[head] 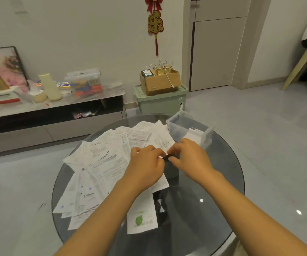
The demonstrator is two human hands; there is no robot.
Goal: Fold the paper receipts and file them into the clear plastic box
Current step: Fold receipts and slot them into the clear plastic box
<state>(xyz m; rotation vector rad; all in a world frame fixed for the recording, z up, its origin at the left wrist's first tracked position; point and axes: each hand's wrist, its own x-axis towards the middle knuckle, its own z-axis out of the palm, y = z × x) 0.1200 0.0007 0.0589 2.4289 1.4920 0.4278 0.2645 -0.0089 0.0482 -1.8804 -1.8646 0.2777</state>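
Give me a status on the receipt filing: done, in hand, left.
Done: the clear plastic box at the far side of the glass table already holds what looks like a little folded paper. In hand: the left hand and right hand meet over one small piece, pinching it between the fingertips; a small dark item shows there too. Left: most of it, a wide spread of unfolded receipts still covers the table.

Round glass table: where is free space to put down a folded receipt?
The glass table is bare on its right and near-right part, between the right hand and the rim. The left half is crowded with spread receipts. The clear plastic box takes the far right edge.
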